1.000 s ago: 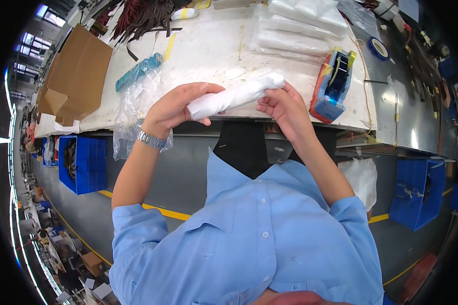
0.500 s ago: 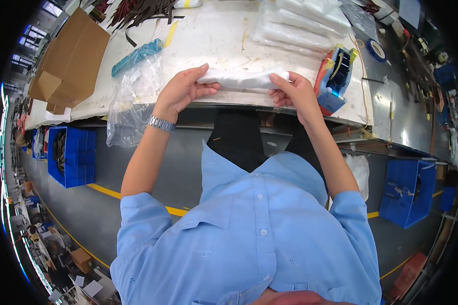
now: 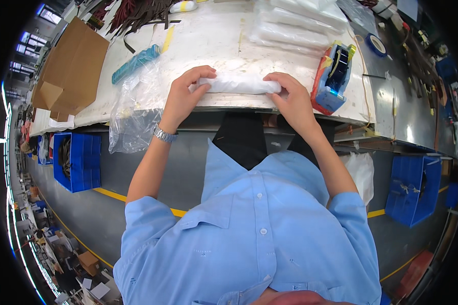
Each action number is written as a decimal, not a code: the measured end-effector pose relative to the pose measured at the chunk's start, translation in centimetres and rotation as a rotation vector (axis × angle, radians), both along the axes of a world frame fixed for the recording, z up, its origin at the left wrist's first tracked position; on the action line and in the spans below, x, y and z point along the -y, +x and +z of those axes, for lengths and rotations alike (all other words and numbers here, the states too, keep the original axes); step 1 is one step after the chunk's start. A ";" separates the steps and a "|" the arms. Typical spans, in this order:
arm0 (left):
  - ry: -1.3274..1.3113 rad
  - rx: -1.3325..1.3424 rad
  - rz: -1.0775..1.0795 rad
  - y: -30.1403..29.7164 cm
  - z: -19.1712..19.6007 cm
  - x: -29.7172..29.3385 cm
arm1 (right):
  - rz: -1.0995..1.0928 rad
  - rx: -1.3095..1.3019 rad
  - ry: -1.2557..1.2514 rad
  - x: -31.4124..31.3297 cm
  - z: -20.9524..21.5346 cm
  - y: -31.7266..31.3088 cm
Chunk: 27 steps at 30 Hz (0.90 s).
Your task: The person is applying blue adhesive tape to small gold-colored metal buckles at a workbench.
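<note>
The white rolled bundle (image 3: 237, 84) lies flat on the white table (image 3: 208, 40), close to its near edge, and both hands are on it: the left hand (image 3: 184, 96) curls over the left end with fingers wrapped on top and the thumb underneath, and the right hand (image 3: 290, 99) closes on the right end in the same way, so each hand grips one end of the roll. To do this step well, it seems best to press both ends evenly, so the roll stays tight and straight and does not loosen in the middle, and to keep it lying parallel to the table edge where the wrists can rest. A loose clear plastic bag (image 3: 132, 109) hangs over the table edge just left of the left hand, near enough to reach without letting the roll unwind. The blue and red tape dispenser (image 3: 333, 76) stands just beside the right hand, and a stack of already bagged white bundles (image 3: 295, 25) lies further back, well apart from the roll
</note>
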State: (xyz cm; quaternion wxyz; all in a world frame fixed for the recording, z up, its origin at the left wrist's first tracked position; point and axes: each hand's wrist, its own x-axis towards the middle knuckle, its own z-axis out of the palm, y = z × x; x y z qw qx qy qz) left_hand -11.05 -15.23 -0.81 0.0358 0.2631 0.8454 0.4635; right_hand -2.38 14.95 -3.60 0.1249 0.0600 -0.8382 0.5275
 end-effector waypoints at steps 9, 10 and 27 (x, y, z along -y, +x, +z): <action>-0.147 -0.574 0.038 1.5 -0.3 -2.3 | -0.108 -0.361 0.412 1.5 0.4 0.1; -0.163 -0.602 0.049 1.7 -0.6 -2.7 | -0.097 -0.373 0.403 1.6 0.1 -0.1; -0.280 -0.551 0.263 3.8 -1.2 -7.2 | -0.091 -0.467 0.361 2.3 -0.7 1.3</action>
